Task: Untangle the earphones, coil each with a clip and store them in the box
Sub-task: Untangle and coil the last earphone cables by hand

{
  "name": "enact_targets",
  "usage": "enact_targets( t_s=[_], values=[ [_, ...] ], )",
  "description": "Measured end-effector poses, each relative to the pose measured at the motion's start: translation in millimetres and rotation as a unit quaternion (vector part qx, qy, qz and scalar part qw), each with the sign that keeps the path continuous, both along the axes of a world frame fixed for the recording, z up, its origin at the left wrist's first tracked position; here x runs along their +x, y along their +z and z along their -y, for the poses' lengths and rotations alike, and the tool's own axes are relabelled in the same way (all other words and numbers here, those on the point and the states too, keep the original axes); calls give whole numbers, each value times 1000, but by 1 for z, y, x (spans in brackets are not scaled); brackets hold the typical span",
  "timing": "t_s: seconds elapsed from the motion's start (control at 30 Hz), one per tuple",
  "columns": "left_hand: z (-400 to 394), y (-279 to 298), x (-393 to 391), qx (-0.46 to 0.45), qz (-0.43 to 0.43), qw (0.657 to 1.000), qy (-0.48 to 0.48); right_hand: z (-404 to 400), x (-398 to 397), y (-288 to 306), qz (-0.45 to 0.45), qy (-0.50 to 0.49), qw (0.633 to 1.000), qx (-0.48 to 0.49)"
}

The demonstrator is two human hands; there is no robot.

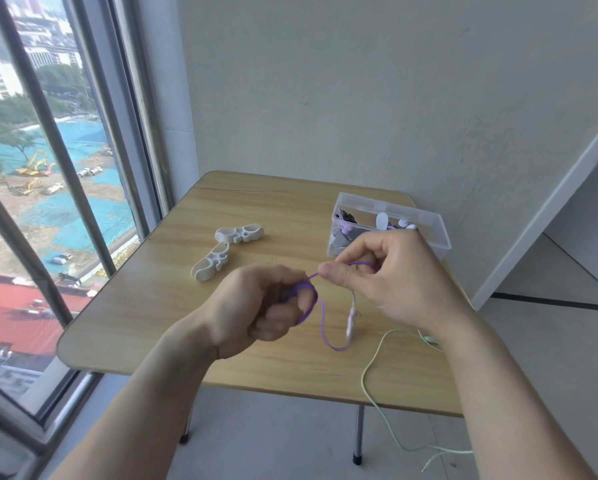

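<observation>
A purple earphone cable [325, 327] is wound around the fingers of my left hand [266, 303], which is closed on the coil above the table's middle. My right hand [384, 275] pinches the same cable between thumb and forefinger, just right of the left hand. A loop with the inline remote [351, 322] hangs down between both hands. Two white cable clips [239, 234] [210, 266] lie on the wooden table [145, 306] to the left. A clear plastic box [429, 220] at the back right holds purple earphones and a white clip.
A pale green earphone cable [370, 368] lies at the table's front right edge and trails down toward the floor. A large window runs along the left; a wall stands behind the table.
</observation>
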State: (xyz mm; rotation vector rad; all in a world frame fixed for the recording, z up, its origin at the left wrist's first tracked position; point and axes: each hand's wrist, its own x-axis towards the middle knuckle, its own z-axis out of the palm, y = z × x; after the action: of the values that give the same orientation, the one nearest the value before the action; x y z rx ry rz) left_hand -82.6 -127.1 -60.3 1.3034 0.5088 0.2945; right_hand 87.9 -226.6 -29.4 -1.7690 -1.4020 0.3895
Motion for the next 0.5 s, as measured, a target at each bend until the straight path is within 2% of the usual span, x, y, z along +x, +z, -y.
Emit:
enact_targets(
  t_s=[0.1, 0.23, 0.3, 0.37, 0.43, 0.5],
  values=[
    [-1, -1, 4, -87, 70, 988, 105, -5, 6, -15, 7, 4, 998, -62],
    [-14, -7, 6, -147, 205, 934, 253, -8, -4, -24, 46, 42, 991, -120],
    [-21, -8, 2, -96, 205, 918, 327, -10, -16, -26, 38, 66, 988, -135],
    [-23, -10, 0, 12, 144, 916, 374, -11, -29, -29, 20, 97, 984, -148],
    [-21, -17, 1, 127, 73, 916, 373, -11, -42, -30, -4, 146, 976, -161],
    [-17, -23, 2, 226, 9, 922, 313, -11, -50, -27, -26, 180, 971, -154]
  ],
)
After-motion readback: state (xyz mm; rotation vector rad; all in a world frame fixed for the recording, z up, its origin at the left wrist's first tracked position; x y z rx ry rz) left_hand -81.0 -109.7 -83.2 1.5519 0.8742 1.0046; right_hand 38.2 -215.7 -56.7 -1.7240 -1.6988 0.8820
